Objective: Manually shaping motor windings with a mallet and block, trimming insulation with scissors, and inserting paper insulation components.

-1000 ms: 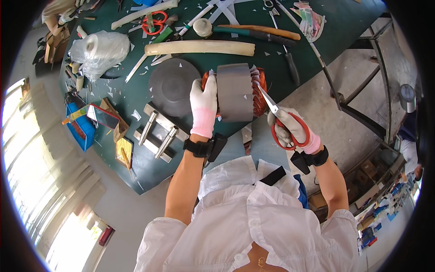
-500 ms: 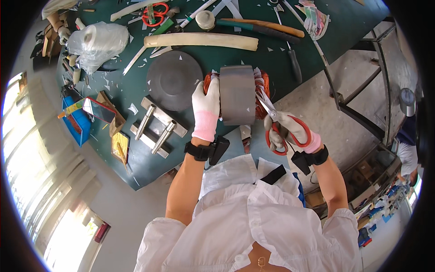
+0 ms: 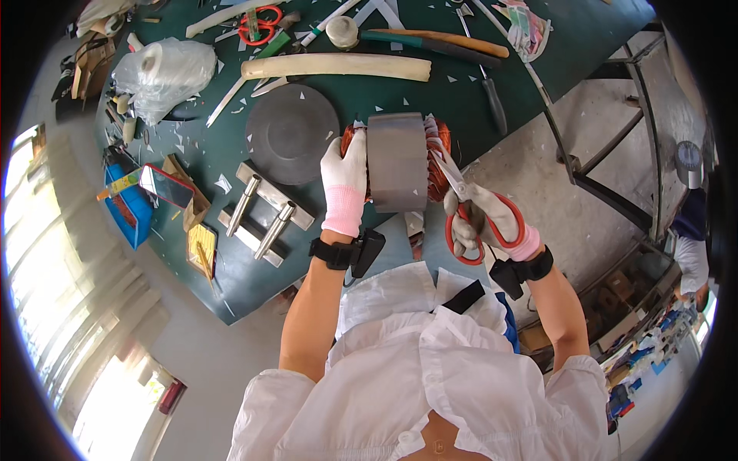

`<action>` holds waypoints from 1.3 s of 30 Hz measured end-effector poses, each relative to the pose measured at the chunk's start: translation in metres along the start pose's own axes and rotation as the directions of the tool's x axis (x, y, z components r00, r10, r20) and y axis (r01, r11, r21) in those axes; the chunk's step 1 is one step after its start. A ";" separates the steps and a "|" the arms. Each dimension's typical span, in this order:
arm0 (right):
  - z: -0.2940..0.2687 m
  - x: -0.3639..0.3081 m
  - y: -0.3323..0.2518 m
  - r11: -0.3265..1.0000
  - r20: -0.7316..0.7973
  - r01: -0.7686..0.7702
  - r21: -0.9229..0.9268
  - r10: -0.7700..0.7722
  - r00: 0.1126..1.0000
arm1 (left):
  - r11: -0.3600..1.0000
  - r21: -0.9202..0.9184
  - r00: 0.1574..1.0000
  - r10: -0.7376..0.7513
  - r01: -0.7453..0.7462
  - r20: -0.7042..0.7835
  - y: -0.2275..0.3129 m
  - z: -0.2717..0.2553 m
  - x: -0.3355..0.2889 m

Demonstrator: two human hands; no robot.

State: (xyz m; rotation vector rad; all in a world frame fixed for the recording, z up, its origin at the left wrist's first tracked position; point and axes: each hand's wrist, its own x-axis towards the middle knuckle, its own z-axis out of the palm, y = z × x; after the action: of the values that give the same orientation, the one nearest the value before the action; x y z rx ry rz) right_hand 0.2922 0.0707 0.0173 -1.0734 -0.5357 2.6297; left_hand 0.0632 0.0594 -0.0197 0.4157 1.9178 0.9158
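A grey motor stator with copper windings showing at both ends is held up at the near edge of the green worktop, between the two gloved hands. The left hand, in a white and pink glove, is closed around the stator's left end, fingers over the copper. The right hand is gripped through the red handles of a pair of scissors, whose blades are pointed up into the windings at the stator's right end. A dark round disc is laid flat on the worktop just left of the stator. A metal block with two pegs is seen nearer the edge, left of the left wrist. A long pale bar is laid behind the stator, a crumpled plastic bag further left, and a second pair of red scissors at the far side. A blue box is seen at the worktop's left edge.
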 end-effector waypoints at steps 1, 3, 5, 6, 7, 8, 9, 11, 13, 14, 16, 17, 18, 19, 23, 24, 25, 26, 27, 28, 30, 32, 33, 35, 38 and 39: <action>-0.002 0.003 -0.003 0.998 0.019 -0.062 -0.012 0.062 0.998 | 1.000 0.002 1.000 0.002 -0.002 0.002 -0.001 0.001 -0.001; -0.004 0.006 -0.005 0.995 0.076 -0.098 -0.016 0.099 0.992 | 0.995 -0.084 0.997 0.049 -0.054 -0.064 -0.002 0.003 -0.003; -0.006 0.004 -0.004 0.996 0.107 -0.086 0.012 0.084 0.991 | 0.994 -0.062 0.993 0.081 -0.087 -0.084 -0.005 0.003 -0.005; -0.007 0.004 -0.003 0.996 0.135 -0.075 0.040 0.069 0.988 | 0.992 -0.041 0.988 0.112 -0.117 -0.101 -0.006 0.003 -0.007; -0.008 0.003 -0.001 0.996 0.135 -0.074 0.040 0.068 0.989 | 0.992 -0.041 0.988 0.113 -0.118 -0.101 -0.007 0.003 -0.008; -0.008 0.003 0.001 0.995 0.145 -0.072 0.074 0.061 0.987 | 0.992 -0.041 0.989 0.114 -0.119 -0.094 -0.006 0.003 -0.010; -0.008 0.002 0.002 0.992 0.155 -0.072 0.108 0.055 0.986 | 0.992 -0.042 0.990 0.114 -0.118 -0.087 -0.006 0.002 -0.013; -0.007 -0.001 0.005 0.993 0.134 -0.083 0.087 0.071 0.988 | 0.991 -0.063 0.990 0.109 -0.115 -0.086 -0.005 0.003 -0.019; -0.007 -0.005 0.005 0.994 0.108 -0.093 0.065 0.085 0.990 | 0.990 -0.087 0.991 0.105 -0.112 -0.083 -0.006 0.002 -0.024; -0.010 -0.009 0.003 0.990 0.110 -0.139 0.021 0.136 0.985 | 0.989 -0.094 0.992 0.111 -0.116 -0.064 -0.007 0.000 -0.026; -0.008 -0.014 0.002 0.982 0.110 -0.185 -0.024 0.186 0.976 | 0.987 -0.103 0.992 0.117 -0.122 -0.046 -0.011 -0.003 -0.029; -0.005 -0.016 0.002 0.986 0.076 -0.135 -0.094 0.142 0.987 | 0.985 -0.113 0.991 0.126 -0.129 -0.041 -0.014 -0.005 -0.031; -0.003 -0.019 0.004 0.983 0.042 -0.086 -0.165 0.094 0.995 | 0.983 -0.123 0.990 0.134 -0.137 -0.033 -0.016 -0.006 -0.032; -0.004 -0.021 0.006 0.974 0.036 -0.125 -0.188 0.134 0.990 | 0.983 -0.124 0.991 0.133 -0.135 -0.031 -0.018 -0.006 -0.034; -0.003 -0.016 0.022 0.996 0.053 -0.036 -0.080 0.041 0.998 | 0.982 -0.083 0.985 0.166 -0.169 -0.039 -0.022 -0.005 -0.041; -0.003 -0.015 0.018 0.996 0.053 -0.040 -0.080 0.044 0.998 | 0.976 -0.106 0.982 0.184 -0.188 -0.047 -0.023 -0.005 -0.042; -0.003 -0.014 0.015 0.993 0.056 -0.108 -0.050 0.110 0.992 | 0.977 -0.106 0.982 0.181 -0.185 -0.049 -0.025 -0.005 -0.042; -0.002 -0.014 0.012 0.984 0.061 -0.175 -0.020 0.176 0.983 | 0.972 -0.111 0.978 0.200 -0.205 -0.055 -0.027 -0.005 -0.042; 0.002 -0.018 0.007 0.980 0.026 -0.200 0.000 0.200 0.979 | 0.967 -0.117 0.974 0.220 -0.226 -0.061 -0.029 -0.005 -0.041; 0.002 -0.018 0.007 0.979 0.027 -0.202 0.000 0.202 0.979 | 0.968 -0.116 0.974 0.219 -0.224 -0.061 -0.029 -0.005 -0.042; 0.001 -0.021 0.008 0.977 0.018 -0.215 0.004 0.215 0.976 | 0.969 -0.109 0.974 0.217 -0.222 -0.059 -0.029 -0.006 -0.043; 0.004 -0.022 0.011 0.980 0.008 -0.196 0.028 0.196 0.981 | 0.969 -0.106 0.974 0.219 -0.224 -0.056 -0.031 -0.007 -0.043; 0.004 -0.022 0.012 0.982 -0.001 -0.181 0.055 0.181 0.984 | 0.970 -0.098 0.974 0.218 -0.222 -0.055 -0.032 -0.007 -0.043; 0.000 -0.023 0.005 0.981 -0.029 -0.193 0.022 0.194 0.981 | 0.971 -0.108 0.976 0.211 -0.215 -0.050 -0.034 -0.006 -0.042; 0.004 -0.031 -0.005 0.992 -0.083 -0.125 -0.016 0.123 0.989 | 0.962 -0.127 0.970 0.235 -0.241 -0.060 -0.036 -0.006 -0.043; -0.001 -0.034 -0.005 0.994 -0.068 -0.103 0.029 0.105 0.992 | 0.954 -0.136 0.963 0.258 -0.266 -0.073 -0.037 -0.006 -0.044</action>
State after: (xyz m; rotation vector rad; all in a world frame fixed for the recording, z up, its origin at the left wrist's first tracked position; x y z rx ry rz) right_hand 0.3166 0.0633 0.0398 -1.2112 -0.4411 2.6677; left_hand 0.0833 0.0058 -0.0188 0.5728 1.8584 1.2431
